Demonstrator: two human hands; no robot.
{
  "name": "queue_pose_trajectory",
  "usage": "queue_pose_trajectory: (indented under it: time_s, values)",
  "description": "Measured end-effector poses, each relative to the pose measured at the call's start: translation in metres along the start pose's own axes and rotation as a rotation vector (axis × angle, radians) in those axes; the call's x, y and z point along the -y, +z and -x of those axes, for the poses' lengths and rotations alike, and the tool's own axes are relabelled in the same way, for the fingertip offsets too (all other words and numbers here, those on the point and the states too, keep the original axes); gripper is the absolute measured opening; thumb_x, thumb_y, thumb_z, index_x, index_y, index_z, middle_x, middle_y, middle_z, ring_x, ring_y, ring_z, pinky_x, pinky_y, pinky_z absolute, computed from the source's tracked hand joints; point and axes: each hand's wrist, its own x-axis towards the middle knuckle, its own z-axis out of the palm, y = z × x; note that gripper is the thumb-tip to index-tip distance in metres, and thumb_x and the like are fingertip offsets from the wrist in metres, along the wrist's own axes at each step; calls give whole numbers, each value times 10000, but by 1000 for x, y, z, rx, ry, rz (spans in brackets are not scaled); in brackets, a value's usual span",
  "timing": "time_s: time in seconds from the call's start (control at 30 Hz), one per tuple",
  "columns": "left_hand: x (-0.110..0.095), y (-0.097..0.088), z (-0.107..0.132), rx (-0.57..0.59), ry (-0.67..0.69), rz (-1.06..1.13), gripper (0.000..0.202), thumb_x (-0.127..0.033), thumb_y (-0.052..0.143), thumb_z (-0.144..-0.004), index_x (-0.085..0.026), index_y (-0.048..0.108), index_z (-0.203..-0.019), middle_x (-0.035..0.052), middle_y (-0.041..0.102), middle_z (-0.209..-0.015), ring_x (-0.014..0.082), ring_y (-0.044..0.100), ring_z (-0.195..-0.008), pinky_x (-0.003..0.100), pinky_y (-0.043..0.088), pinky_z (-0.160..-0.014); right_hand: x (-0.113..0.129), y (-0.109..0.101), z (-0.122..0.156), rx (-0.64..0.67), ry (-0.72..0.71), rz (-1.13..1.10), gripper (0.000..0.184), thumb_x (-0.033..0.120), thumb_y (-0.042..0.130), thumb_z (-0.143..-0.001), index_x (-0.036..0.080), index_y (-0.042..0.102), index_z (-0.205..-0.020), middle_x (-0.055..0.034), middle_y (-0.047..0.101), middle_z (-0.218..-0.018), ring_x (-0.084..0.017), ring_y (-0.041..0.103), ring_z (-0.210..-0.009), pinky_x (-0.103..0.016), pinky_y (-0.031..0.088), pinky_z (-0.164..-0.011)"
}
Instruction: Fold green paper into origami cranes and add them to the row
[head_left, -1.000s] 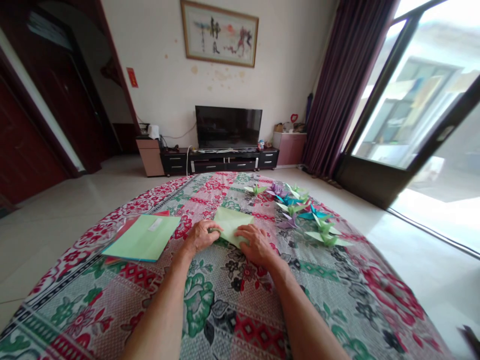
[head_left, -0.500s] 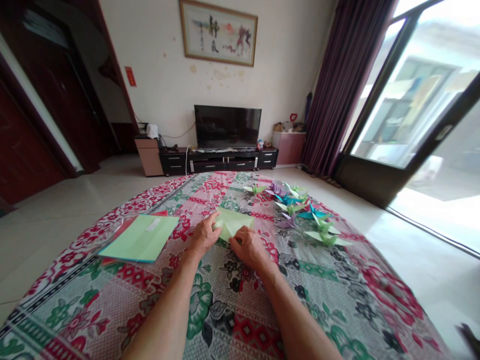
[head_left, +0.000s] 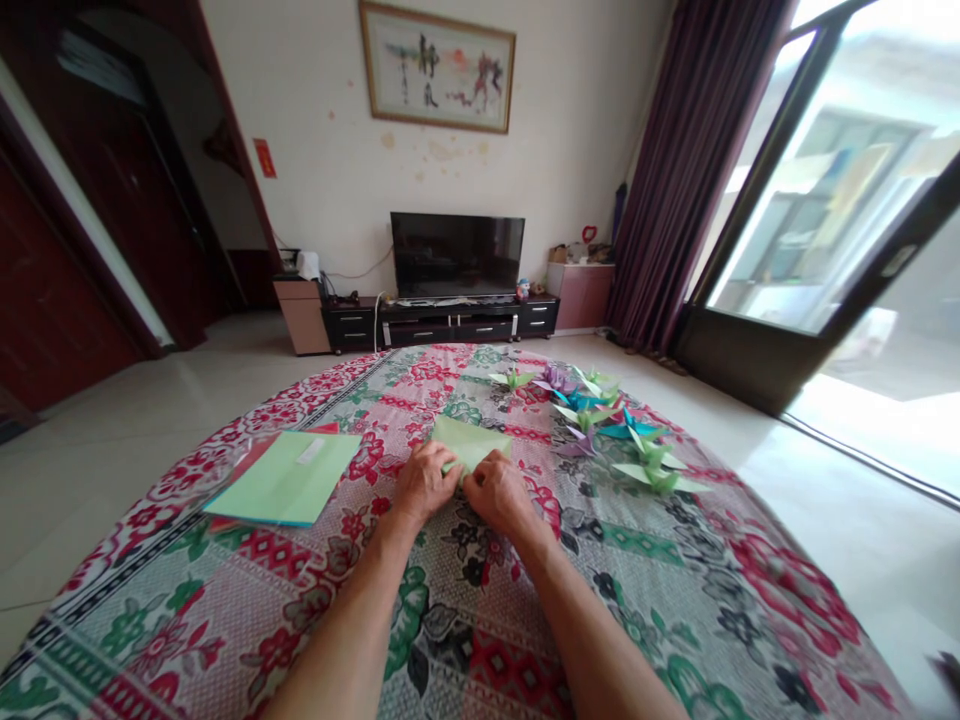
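A folded light green paper [head_left: 472,441] lies on the round table's floral cloth [head_left: 465,600]. My left hand [head_left: 425,481] and my right hand [head_left: 496,491] sit side by side on its near edge, knuckles up, fingers curled and pinching the paper between them. Much of the paper's near part is hidden under the hands. Only the far corner shows beyond my fingers.
A stack of coloured sheets with a green one on top [head_left: 286,477] lies to the left. Several folded paper cranes [head_left: 600,420] in green, purple and teal stand to the right. Beyond the table are a TV [head_left: 457,254] on a low cabinet, and glass doors at right.
Both hands drew together toward the paper's near middle. The paper looks smaller now, folded in on itself, with less of it showing than a second ago.
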Motion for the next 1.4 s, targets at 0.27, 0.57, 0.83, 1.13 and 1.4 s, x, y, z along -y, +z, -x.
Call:
queue_pose_trajectory:
  time_s: [0.27, 0.57, 0.83, 1.13, 1.4]
  values:
    - [-1, -1, 1, 118, 32, -43, 283, -333, 492, -828, -165, 664, -979, 75, 613, -1033, 203, 537, -969, 332, 414, -919, -28, -36, -8, 525, -185, -211, 258, 196, 451, -720, 133, 495, -474, 61, 314, -461, -50, 262, -471, -205, 197, -465]
    - [7, 5, 4, 43, 12, -153, 404, -431, 481, -832, -170, 599, -1117, 115, 522, -1260, 303, 358, -1244, 451, 330, -1027, -17, -24, -7, 392, -219, -91, 216, 162, 467, -716, 131, 565, -526, 50, 417, -469, -59, 305, -488, -219, 198, -493]
    - [1, 1, -4, -5, 12, -129, 199, -287, 527, -812, -184, 662, -917, 95, 592, -1098, 239, 497, -1034, 377, 403, -938, 3, -8, -3, 163, -78, 30, 261, 223, 460, -782, 176, 703, -699, -56, 657, -677, -113, 489, -570, -233, 271, -541]
    - [8, 4, 0, 128, 110, -41, 206, -248, 452, -845, -206, 641, -914, 60, 617, -983, 190, 537, -989, 334, 418, -921, -35, -49, -4, 679, -106, -280, 316, 171, 505, -672, 242, 733, -879, 63, 667, -660, -72, 481, -530, -166, 342, -512]
    - [11, 6, 5, 190, 59, -44, 338, -345, 419, -870, -205, 570, -1137, 100, 533, -1269, 239, 451, -1190, 417, 375, -981, -34, -57, -3, 722, -104, -241, 370, 166, 504, -663, 268, 727, -940, 62, 698, -707, -80, 529, -559, -166, 367, -520]
